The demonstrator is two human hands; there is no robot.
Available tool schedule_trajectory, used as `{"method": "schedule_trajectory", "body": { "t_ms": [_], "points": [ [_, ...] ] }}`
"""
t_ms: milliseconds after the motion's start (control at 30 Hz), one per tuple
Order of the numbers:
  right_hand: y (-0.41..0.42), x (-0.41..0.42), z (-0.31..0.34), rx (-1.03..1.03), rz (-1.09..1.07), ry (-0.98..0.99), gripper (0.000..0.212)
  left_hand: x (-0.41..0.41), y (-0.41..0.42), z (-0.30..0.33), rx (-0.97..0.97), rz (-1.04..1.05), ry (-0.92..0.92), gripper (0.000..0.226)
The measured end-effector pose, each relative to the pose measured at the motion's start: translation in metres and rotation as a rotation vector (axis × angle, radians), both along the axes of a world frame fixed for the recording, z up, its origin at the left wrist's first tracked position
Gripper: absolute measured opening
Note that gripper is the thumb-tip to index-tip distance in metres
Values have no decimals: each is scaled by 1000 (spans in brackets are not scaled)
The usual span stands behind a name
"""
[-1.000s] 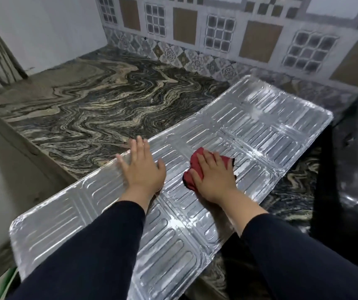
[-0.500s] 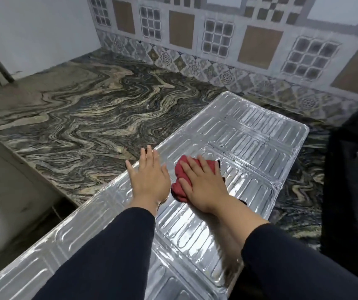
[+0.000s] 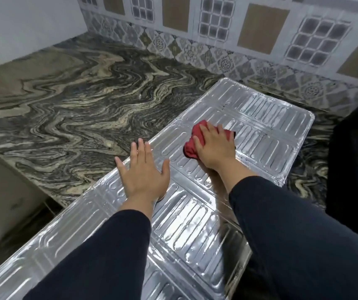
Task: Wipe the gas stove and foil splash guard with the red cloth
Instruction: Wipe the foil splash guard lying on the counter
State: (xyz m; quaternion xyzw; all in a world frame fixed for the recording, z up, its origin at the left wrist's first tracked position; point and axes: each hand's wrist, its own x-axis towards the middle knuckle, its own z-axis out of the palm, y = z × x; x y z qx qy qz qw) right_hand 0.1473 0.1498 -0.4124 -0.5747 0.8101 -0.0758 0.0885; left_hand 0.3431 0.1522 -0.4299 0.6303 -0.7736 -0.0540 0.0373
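Fingers (image 3: 211, 132) pressing red cloth (image 3: 192, 146) have slid farther up foil splash guard (image 3: 267, 126).

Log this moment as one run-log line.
phase: wiping foil splash guard | right hand: presses red cloth on guard | left hand: flat on guard, steadying | guard: lying flat on marbled counter

Marble-pattern countertop (image 3: 69, 109), dark w/ cream swirls, runs left of and beyond the left hand (image 3: 144, 173). 1 foil splash guard (image 3: 260, 118) lies flat on it, under both hands, far end past the right hand (image 3: 214, 148).
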Motion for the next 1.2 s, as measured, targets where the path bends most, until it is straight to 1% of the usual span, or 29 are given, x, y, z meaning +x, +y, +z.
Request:
{"method": "schedule_trajectory", "body": {
  "t_ms": [100, 267, 467, 567, 633, 767, 867, 1000, 1067, 1200],
  "points": [
    [29, 4, 0, 9, -38, 12, 60, -1, 1, 1, 5, 1, -12, 77],
    [86, 10, 0, 8, -6, 40, 61, -1, 1, 4, 33, -8, -29, 79],
    [128, -22, 0, 62, -164, 95, 65, 3, -1, 10, 64, -43, -64, 81],
    [132, -14, 2, 69, -197, 76, 65, -1, -3, 17, 111, -4, -85, 77],
    [134, -7, 3, 68, -205, 72, 66, -10, -4, 23, 77, 17, -72, 73],
    [138, 2, 4, 73, -194, 93, 66, -49, -8, 31, 17, -70, -19, 69],
    [138, 2, 4, 41, -193, 78, 67, -79, -20, 31, 42, -125, 12, 71],
    [138, 2, 4, 61, -203, 65, 68, -92, -32, 14, 76, -122, -1, 79],
    [131, 0, 4, 107, -244, 58, 69, -92, -32, 8, 67, -118, 9, 81],
    [104, -17, 6, 155, -399, 21, 74, -90, -32, 6, 38, -126, 32, 82]
  ]
}}
